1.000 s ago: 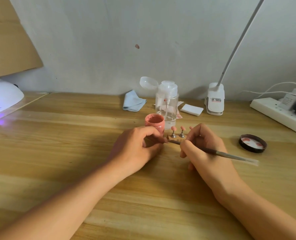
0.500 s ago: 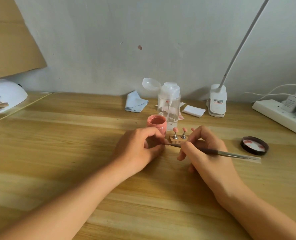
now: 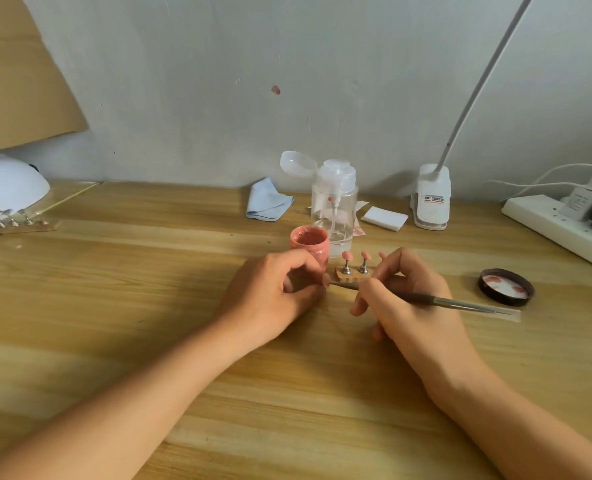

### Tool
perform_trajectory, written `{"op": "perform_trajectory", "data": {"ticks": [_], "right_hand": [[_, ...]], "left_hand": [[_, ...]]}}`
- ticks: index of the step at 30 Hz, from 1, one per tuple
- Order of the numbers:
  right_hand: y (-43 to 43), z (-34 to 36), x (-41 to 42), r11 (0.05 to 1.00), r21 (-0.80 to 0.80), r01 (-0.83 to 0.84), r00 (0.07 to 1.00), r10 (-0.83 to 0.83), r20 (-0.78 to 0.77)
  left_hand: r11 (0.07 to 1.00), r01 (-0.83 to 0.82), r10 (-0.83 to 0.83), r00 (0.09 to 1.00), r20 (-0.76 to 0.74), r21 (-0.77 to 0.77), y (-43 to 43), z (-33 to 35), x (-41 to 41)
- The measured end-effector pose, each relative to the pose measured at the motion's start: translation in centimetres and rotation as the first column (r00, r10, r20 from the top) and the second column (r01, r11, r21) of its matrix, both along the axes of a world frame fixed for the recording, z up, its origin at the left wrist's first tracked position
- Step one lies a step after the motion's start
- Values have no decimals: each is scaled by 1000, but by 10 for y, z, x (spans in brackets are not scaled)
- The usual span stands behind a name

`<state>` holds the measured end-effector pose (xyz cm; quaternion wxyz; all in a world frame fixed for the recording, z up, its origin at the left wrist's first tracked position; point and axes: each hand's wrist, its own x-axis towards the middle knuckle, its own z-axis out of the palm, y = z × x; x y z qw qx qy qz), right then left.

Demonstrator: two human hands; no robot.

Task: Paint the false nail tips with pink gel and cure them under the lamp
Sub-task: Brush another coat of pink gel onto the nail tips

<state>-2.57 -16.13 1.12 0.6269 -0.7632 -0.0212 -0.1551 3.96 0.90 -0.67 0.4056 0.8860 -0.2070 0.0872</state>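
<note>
My right hand (image 3: 405, 296) grips a thin brush (image 3: 460, 302), bristles pointing left at a small pink nail tip (image 3: 326, 279) pinched in the curled fingers of my left hand (image 3: 273, 292). Just behind my hands a small wooden stand (image 3: 351, 271) carries pink-painted tips (image 3: 347, 255) on metal pegs. An open pot of pink gel (image 3: 310, 245) stands left of the stand. The white curing lamp (image 3: 9, 183) sits at the far left, unlit, with a second stand of tips (image 3: 21, 224) in front of it.
The pot's black lid (image 3: 506, 286) lies to the right. Behind stand a clear pump bottle (image 3: 334, 206), a blue cloth (image 3: 268, 200), white pads (image 3: 384, 218), a desk lamp's clamp base (image 3: 430, 199) and a power strip (image 3: 561, 230) along the right edge.
The curing lamp's purple light went out. The view shifted, so the second stand of tips in front of the lamp is now visible. My hands stayed where they were.
</note>
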Motion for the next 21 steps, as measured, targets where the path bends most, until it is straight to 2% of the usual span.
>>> {"op": "perform_trajectory", "data": {"ticks": [2,6,10,21], "right_hand": [[0,0,0,1000,5,-5,1000,5,0],[-2,2,-2,991,135,0,1000,-2,19],[0,1,-1,995,81,-53,999,52,10],[0,1,-1,996,81,-45,999,44,14]], "left_hand": [[1000,4,-4,1000,-10,-22,0,0,0],[992,52,-58,997,-52,-118,0,0,0],[987,51,-65,994,-83,-152,-1,0,1],[982,63,-84,990,-111,-181,0,-3,4]]}}
